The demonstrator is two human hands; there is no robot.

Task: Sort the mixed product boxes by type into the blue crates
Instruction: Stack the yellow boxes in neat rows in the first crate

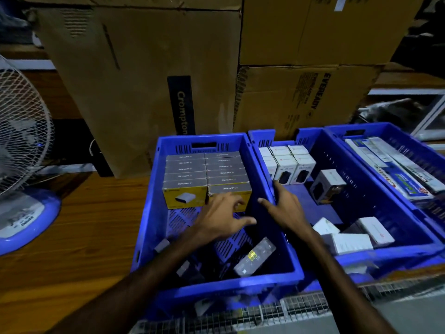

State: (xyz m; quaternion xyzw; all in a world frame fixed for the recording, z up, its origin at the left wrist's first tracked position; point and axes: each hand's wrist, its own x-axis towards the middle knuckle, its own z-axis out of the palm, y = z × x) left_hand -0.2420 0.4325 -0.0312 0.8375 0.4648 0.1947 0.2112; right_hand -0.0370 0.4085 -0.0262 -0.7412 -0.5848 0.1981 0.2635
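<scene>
From the head camera: the left hand [222,214] reaches into the left crate [154,189], fingers spread and loosely bent, tips at the front yellow box [230,192] of the right-hand row, holding nothing that shows. The right hand [285,207] lies on the wall shared with the middle crate [385,249], fingers straight and slightly apart. Two tidy rows of yellow boxes fill the far end, and white boxes [286,165] stand lined up next door, with loose ones [346,239] still near. To do this well, I'd say: square that front box flush against its row, brace the crate with the right, then gather the dark loose packs [255,257] at the near end.
</scene>
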